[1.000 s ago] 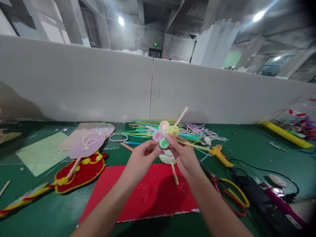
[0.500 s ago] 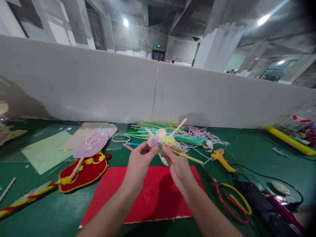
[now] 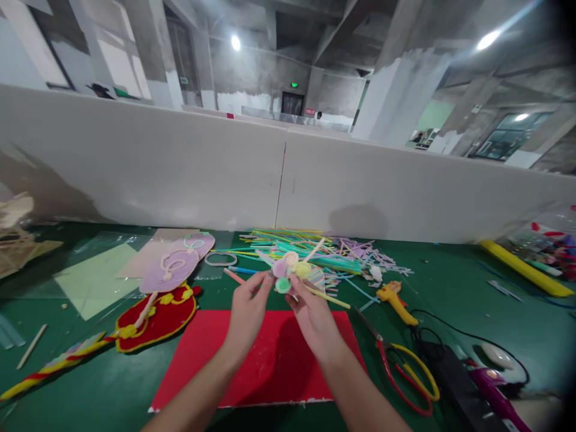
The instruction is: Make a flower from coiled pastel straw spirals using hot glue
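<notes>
Above a red board I hold a flower of coiled pipe cleaners. Its round coils are cream, lilac, yellow and green, and loose pipe-cleaner ends stick out at the sides. My right hand pinches it from the right, below the yellow coil. At the lilac and green coils, my left hand has thumb and forefinger pressed together on the flower's left edge. A small dark spot shows at that thumb tip; I cannot tell what it is. Behind the right fingers a striped multicoloured piece partly shows.
Loose pipe cleaners lie behind my hands. On the left are a red velvet fan shape and a lilac one. Scissors, a yellow-handled tool, a black power strip and a purple device lie right.
The flower has tilted and sits slightly lower, and its green coil now shows in front. My left thumb has slid left from the middle to the flower's edge. The view has shifted slightly.
</notes>
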Tool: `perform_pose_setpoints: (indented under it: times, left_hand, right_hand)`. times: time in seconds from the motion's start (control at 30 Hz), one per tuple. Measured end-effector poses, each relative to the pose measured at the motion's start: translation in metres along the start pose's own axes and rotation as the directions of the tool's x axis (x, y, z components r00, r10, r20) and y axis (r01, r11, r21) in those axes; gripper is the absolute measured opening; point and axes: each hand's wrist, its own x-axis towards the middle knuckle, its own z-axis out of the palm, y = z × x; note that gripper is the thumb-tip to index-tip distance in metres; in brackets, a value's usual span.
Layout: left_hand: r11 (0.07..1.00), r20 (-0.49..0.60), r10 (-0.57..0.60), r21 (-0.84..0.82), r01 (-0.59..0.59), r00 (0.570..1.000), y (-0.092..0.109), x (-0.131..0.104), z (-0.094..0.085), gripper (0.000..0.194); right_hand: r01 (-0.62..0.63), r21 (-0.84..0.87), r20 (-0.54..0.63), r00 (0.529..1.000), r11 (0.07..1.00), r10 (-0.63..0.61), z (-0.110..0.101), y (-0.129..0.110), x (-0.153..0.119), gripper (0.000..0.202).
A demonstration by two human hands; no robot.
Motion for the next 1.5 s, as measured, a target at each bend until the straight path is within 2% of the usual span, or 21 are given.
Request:
perform_pose_setpoints:
  times: [0.1,0.2,0.27,0.43,0.57,0.77,1.0,1.13,1.27,1.4,1.5]
  left_hand:
    - [0.997,-0.054,0.036,0.069,-0.033,0.998,0.006,-0.006,-0.004,0.025]
    - [0.946,-0.069,0.214,0.262,-0.190,0.974,0.011,-0.019,-0.003,0.020]
    - [0.901,-0.045,0.285,0.353,-0.251,0.957,0.013,-0.030,0.002,0.019]
    - [0.926,0.012,0.225,0.310,-0.217,0.974,0.007,-0.050,0.023,0.022]
    - [0.948,0.005,0.196,0.257,-0.190,0.981,-0.003,-0.054,0.033,0.019]
    - [0.977,-0.011,0.125,0.173,-0.121,0.992,-0.008,-0.049,0.035,0.013]
    - [0.965,0.043,0.156,0.207,-0.162,0.987,-0.015,-0.040,0.033,0.019]
    - [0.985,0.048,0.045,0.166,-0.053,0.998,-0.019,-0.036,0.031,0.016]
    - [0.992,0.041,-0.116,-0.049,0.118,0.992,-0.021,-0.038,0.032,0.023]
    - [0.893,0.129,-0.236,-0.363,0.267,0.963,-0.021,-0.042,0.034,0.036]
    - [0.830,0.133,-0.319,-0.438,0.345,0.938,-0.019,-0.040,0.034,0.039]
  right_hand:
    - [0.010,0.036,-0.042,0.999,0.999,-0.008,-0.006,-0.006,-0.002,0.017]
    - [0.022,0.035,-0.054,0.998,0.999,-0.020,-0.015,-0.010,-0.009,0.017]
    - [0.051,0.022,-0.071,0.996,0.998,-0.049,-0.022,-0.011,-0.014,0.018]
    - [0.093,0.044,-0.124,0.988,0.995,-0.087,-0.032,-0.008,-0.023,0.017]
    - [0.047,0.079,-0.107,0.993,0.996,-0.039,-0.033,-0.002,-0.027,0.015]
    - [-0.131,0.206,-0.010,0.991,0.970,0.136,-0.033,0.002,-0.028,0.014]
    - [-0.235,0.224,0.028,0.972,0.946,0.235,-0.032,0.000,-0.026,0.015]
    - [-0.208,0.219,0.030,0.978,0.953,0.207,-0.029,-0.001,-0.023,0.016]
    - [-0.089,0.122,-0.059,0.994,0.989,0.097,-0.028,-0.002,-0.018,0.016]
    - [-0.001,0.015,-0.134,0.991,1.000,0.003,-0.029,0.002,-0.015,0.021]
    - [0.023,-0.019,-0.129,0.991,1.000,-0.026,-0.029,0.007,-0.015,0.022]
